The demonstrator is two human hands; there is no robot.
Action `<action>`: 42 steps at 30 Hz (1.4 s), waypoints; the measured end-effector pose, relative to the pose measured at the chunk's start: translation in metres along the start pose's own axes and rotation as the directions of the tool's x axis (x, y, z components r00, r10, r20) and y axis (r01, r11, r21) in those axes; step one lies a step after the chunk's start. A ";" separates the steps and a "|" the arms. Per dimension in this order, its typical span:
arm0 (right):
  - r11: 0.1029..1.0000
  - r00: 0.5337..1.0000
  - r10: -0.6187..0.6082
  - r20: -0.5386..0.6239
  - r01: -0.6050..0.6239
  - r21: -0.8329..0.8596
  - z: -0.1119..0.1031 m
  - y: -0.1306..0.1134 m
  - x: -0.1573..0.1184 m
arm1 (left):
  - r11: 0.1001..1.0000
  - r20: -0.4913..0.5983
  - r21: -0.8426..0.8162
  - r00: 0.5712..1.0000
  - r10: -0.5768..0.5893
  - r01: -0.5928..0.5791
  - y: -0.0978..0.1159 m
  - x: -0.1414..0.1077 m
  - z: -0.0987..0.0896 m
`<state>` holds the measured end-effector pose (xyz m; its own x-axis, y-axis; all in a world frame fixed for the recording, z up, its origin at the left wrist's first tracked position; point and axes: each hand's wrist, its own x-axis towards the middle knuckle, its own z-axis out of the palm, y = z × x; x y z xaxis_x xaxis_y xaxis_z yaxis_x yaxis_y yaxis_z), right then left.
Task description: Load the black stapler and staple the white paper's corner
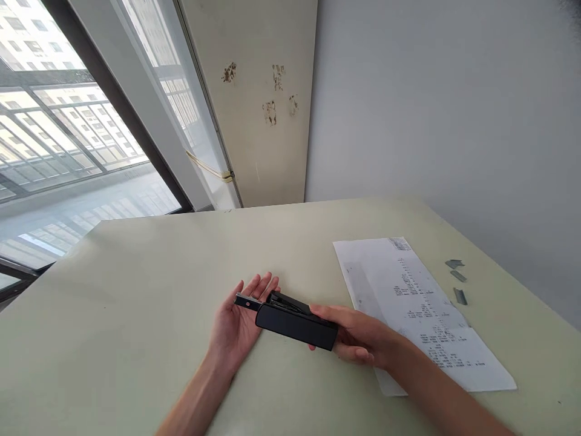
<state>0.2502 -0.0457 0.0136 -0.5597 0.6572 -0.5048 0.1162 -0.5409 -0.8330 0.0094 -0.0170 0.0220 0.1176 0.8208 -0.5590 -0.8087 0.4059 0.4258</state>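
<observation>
A black stapler (296, 327) is tilted over the table, its metal front end pointing left. My right hand (351, 333) grips its rear end, thumb on top and fingers wrapped around the body. Beneath the stapler's front end lies my left hand (242, 321), palm up with the fingers stretched out; whether the stapler rests on that palm I cannot tell. To the right, a printed sheet of paper (413, 303) lies on the table, partly covered by my right forearm.
Several small grey strips (459, 295), probably staples, lie on the pale table (158, 315) right of the paper. A plain wall (445, 109) borders the table's right side. At the far left is a glass window (91, 133), beside a beige cabinet panel (254, 151).
</observation>
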 end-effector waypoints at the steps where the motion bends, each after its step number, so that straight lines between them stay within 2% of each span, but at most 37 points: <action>1: 0.999 0.999 0.020 0.034 -0.021 0.024 -0.001 0.000 0.000 | 1.000 0.006 -0.019 1.000 -0.007 0.007 0.000 0.001 -0.001; 3: 0.994 0.998 0.019 0.065 -0.026 0.104 -0.001 -0.001 0.000 | 0.999 0.037 -0.053 0.999 -0.009 0.011 -0.001 0.003 -0.003; 5: 0.987 0.993 -0.086 -0.080 0.097 0.131 0.001 -0.004 0.000 | 0.998 0.078 -0.068 0.997 0.001 0.004 -0.002 0.004 -0.005; 6: 0.977 0.974 -0.148 -0.171 0.170 0.125 0.003 -0.005 0.000 | 0.998 0.092 -0.069 0.996 0.007 -0.001 -0.003 0.005 -0.006; 8: 0.951 0.903 -0.260 -0.341 0.301 0.073 0.005 -0.007 0.001 | 0.998 0.100 -0.062 0.995 0.009 -0.003 -0.004 0.005 -0.007; 10: 0.929 0.821 -0.340 -0.458 0.369 -0.028 0.005 -0.007 0.001 | 0.999 0.099 -0.052 0.995 -0.001 0.006 -0.005 0.005 -0.007; 12: 0.916 0.739 -0.397 -0.545 0.356 -0.184 0.004 -0.004 0.002 | 0.999 0.120 -0.031 0.993 -0.016 0.020 -0.005 0.005 -0.008; 14: 0.874 0.647 -0.478 -0.594 0.285 -0.393 0.003 0.001 0.004 | 0.999 0.161 0.009 0.986 -0.040 0.039 -0.006 0.005 -0.009; 16: 0.787 0.569 -0.582 -0.581 0.212 -0.580 0.004 0.008 0.006 | 0.995 0.214 0.069 0.974 -0.079 0.066 -0.008 0.004 -0.009; 19: 0.647 0.496 -0.711 -0.498 0.183 -0.741 0.007 0.016 0.012 | 0.981 0.282 0.160 0.947 -0.154 0.112 -0.013 0.003 -0.011; 24: 0.495 0.468 -0.798 -0.380 0.149 -0.856 0.011 0.019 0.019 | 0.955 0.335 0.252 0.912 -0.237 0.155 -0.019 0.003 -0.012; 25: 0.467 0.439 -0.820 -0.368 0.140 -0.873 0.012 0.018 0.018 | 0.952 0.341 0.263 0.908 -0.244 0.156 -0.020 0.004 -0.013; 28: 0.352 0.262 -0.915 -0.308 0.144 -0.925 0.016 0.012 0.013 | 0.947 0.366 0.281 0.895 -0.257 0.156 -0.024 0.004 -0.012; 29: 0.298 0.221 -0.940 -0.259 0.169 -0.939 0.018 0.009 0.011 | 0.946 0.377 0.281 0.888 -0.264 0.163 -0.025 0.003 -0.011; 30: 0.237 0.209 -0.958 -0.194 0.207 -0.949 0.020 0.008 0.009 | 0.945 0.390 0.279 0.878 -0.276 0.173 -0.027 0.001 -0.010; 31: 0.175 0.226 -0.967 -0.118 0.250 -0.952 0.023 0.006 0.007 | 0.942 0.403 0.278 0.867 -0.294 0.190 -0.029 0.000 -0.008; 33: 0.078 0.308 -0.951 0.026 0.319 -0.945 0.027 0.006 0.004 | 0.931 0.424 0.286 0.842 -0.333 0.225 -0.034 -0.004 -0.005; 35: 0.039 0.391 -0.915 0.096 0.324 -0.945 0.029 0.008 0.004 | 0.920 0.434 0.300 0.823 -0.366 0.252 -0.037 -0.008 -0.002; 37: 0.043 0.433 -0.897 0.093 0.293 -0.955 0.030 0.011 0.004 | 0.912 0.440 0.308 0.809 -0.389 0.270 -0.039 -0.010 0.000; 42: 0.038 0.408 -0.910 0.076 0.267 -0.963 0.029 0.016 0.007 | 0.905 0.468 0.327 0.785 -0.406 0.273 -0.039 -0.011 0.000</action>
<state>0.2246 -0.0647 0.0037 -0.3966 0.7199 0.5696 0.6454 0.6599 -0.3846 0.0392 -0.0419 0.0117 0.6903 0.6675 -0.2791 -0.5108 0.7228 0.4655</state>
